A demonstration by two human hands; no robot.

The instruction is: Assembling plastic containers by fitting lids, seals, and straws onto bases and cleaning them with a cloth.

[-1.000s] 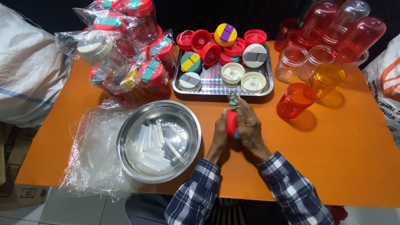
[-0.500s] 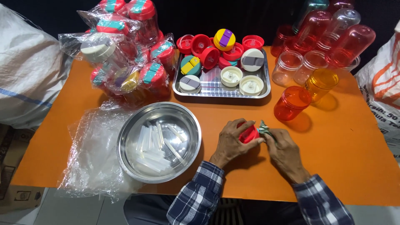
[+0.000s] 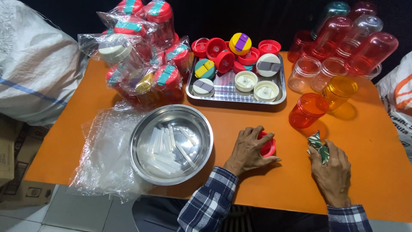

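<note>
- Head view: a red lid [image 3: 268, 146] lies flat on the orange table [image 3: 257, 189], round, with no clear long axis; which face is up cannot be told.
- Left hand [image 3: 249, 150] rests palm down over the lid, fingers [image 3: 257, 131] curled about its rim, forearm running in from the lower edge.
- Right hand [image 3: 330, 169] lies well apart to the right, fingers closed on a green patterned strap [image 3: 318, 144], whose free end points away from the person.
- Steel bowl [image 3: 171, 144] sits just left of the left hand; a red jar [image 3: 307, 111] stands behind the lid.
</note>
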